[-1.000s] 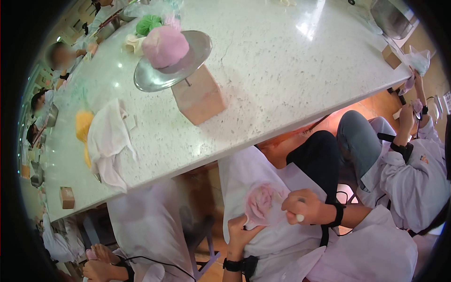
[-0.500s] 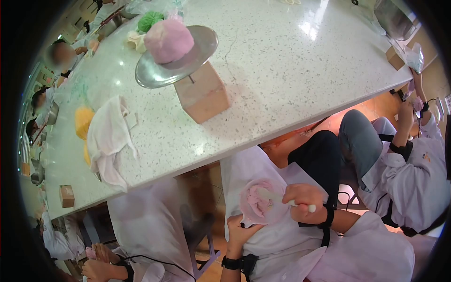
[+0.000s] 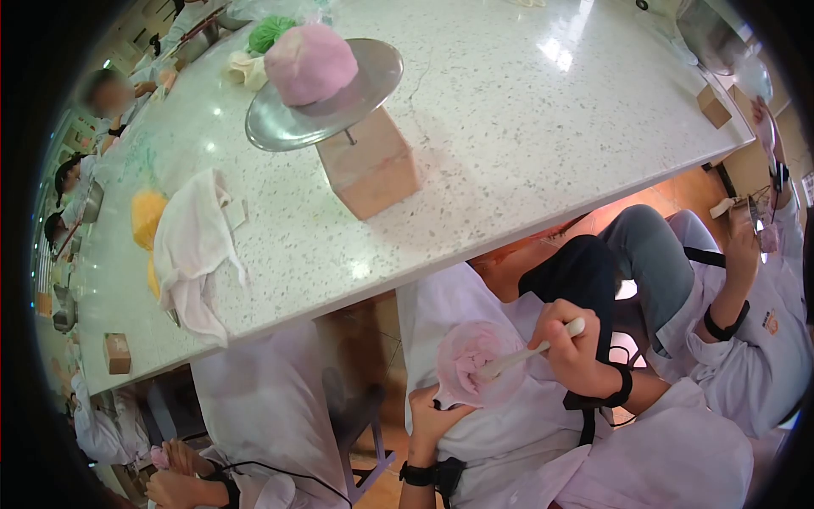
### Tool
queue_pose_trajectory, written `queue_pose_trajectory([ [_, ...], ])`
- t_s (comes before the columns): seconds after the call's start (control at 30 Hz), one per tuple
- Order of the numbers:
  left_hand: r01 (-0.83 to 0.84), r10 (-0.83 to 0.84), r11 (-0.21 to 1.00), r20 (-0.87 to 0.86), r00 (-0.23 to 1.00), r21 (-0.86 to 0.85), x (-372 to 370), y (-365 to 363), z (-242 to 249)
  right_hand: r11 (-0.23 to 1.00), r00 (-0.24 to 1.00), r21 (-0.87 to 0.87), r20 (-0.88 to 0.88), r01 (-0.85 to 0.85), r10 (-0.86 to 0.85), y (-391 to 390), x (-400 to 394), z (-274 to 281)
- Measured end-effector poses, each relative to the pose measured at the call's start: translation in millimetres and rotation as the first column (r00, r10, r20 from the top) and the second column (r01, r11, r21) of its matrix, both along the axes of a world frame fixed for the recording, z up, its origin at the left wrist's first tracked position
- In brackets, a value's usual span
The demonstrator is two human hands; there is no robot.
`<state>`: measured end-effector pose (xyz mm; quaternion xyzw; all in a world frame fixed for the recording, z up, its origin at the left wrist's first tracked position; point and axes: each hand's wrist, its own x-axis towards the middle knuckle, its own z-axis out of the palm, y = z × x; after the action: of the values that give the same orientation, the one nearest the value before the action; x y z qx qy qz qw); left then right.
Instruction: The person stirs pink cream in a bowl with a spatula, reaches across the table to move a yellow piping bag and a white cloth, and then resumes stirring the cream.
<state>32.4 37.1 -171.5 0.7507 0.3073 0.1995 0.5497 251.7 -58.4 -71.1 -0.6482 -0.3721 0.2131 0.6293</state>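
My left hand [image 3: 431,417] sits low over my lap and holds the stem under a pink dough flower [image 3: 475,363]. My right hand [image 3: 575,349] grips a thin white stick tool [image 3: 532,349], whose tip rests against the flower's petals. Both wrists wear black straps. A white coat covers my lap beneath the flower. On the table above, a lump of pink dough [image 3: 310,63] lies on a tilted metal plate [image 3: 373,81] fixed to a wooden block [image 3: 371,170].
The white speckled table [image 3: 509,127] runs across the upper view. A white cloth [image 3: 193,254] and yellow dough [image 3: 146,222] lie at its left. People in white coats sit on both sides; the person at right [image 3: 746,297] holds small things up.
My right hand has turned, swinging the stick's free end up and to the right while its tip stays on the flower. The person at right has raised their hands.
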Motion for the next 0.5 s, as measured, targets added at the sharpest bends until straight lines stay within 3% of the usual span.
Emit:
queue_pose_trajectory([
  [0.1, -0.011, 0.010, 0.999, -0.043, 0.999, -0.038, 0, 0, 4, 0.990, 0.987, 0.038, -0.089, 0.135, -0.131, 0, -3, 5],
  [0.2, 0.010, -0.010, 0.999, -0.020, 1.000, 0.030, 4, 2, 14, 0.970, 0.977, 0.174, 0.099, 0.170, -0.189, 0, -3, -2],
  [0.23, 0.016, -0.015, 0.999, -0.023, 1.000, 0.040, 4, 2, 14, 0.978, 0.953, 0.189, 0.267, 0.091, -0.140, 1, 3, -1],
  [0.33, 0.026, -0.025, 0.998, -0.021, 0.999, 0.066, 5, 1, 15, 0.975, 0.995, 0.222, -0.099, -0.001, 0.023, 13, -6, 3],
  [0.37, 0.026, -0.025, 0.997, -0.013, 1.000, 0.072, 6, 1, 15, 0.980, 0.947, 0.196, -0.318, 0.021, 0.043, 19, -15, 5],
  [0.47, 0.033, -0.031, 0.994, -0.013, 0.999, 0.101, 7, 1, 18, 0.990, 0.743, 0.138, -0.663, 0.005, 0.088, 10, -18, 6],
  [0.5, 0.035, -0.033, 0.993, -0.020, 0.999, 0.111, 6, 0, 19, 0.982, 0.709, 0.132, -0.705, 0.133, -0.001, 12, -18, 6],
])
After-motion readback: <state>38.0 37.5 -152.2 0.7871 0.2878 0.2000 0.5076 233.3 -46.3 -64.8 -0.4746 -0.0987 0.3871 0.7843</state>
